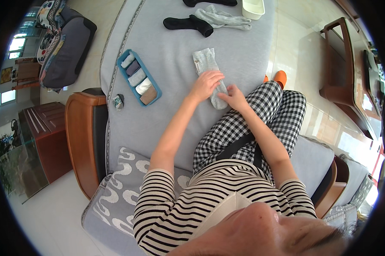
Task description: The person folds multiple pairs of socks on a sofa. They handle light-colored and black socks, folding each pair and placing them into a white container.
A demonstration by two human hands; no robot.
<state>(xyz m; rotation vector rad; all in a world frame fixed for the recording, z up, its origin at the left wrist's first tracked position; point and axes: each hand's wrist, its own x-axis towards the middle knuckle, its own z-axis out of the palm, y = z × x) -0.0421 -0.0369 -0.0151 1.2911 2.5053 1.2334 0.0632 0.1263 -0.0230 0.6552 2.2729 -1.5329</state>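
A pair of light grey socks (205, 60) lies stretched out on the grey sofa cover in front of me, with small writing near the cuffs. My left hand (207, 84) rests over the middle of the socks, its fingers bent across them. Close to the toe end is my right hand (235, 96), thumb and forefinger apart, the thumb at the socks' edge. To the left stands a blue plastic box (123, 72) holding several folded socks in white, purple, grey and brown. A small patterned bundle (118, 102) lies beside the box.
Farther up the cover are a black sock (186, 23), a crumpled grey sock pair (222, 18), another black sock (211, 2) and a white plastic container (253, 9). A wooden armrest (83, 140) and patterned cushion (125, 192) are at left; a brown table (352, 67) stands at right.
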